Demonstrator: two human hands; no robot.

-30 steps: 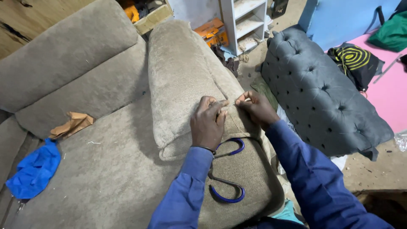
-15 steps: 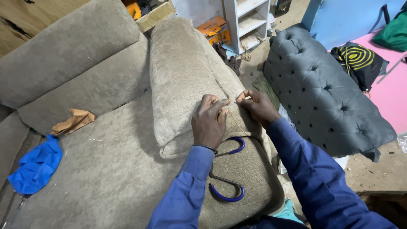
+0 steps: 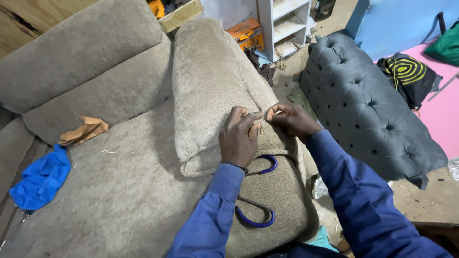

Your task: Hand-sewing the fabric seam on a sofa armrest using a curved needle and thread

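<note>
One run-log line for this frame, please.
left hand: pinching sofa arm seam | right hand: pinching thread at seam | blue-handled scissors: on seat, untouched

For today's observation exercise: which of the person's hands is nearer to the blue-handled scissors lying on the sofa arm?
Left. The left hand rests on the arm cushion directly above the blue-handled scissors, its wrist over the handles. The right hand pinches the fabric farther up and to the right.

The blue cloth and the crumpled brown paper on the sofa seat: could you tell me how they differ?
The blue cloth is bright blue, while the crumpled brown paper is tan. The blue cloth is the larger and lies at the seat's left edge; the crumpled brown paper sits further back, against the backrest. Both lie loose on the beige sofa, well away from the left hand and right hand.
</note>
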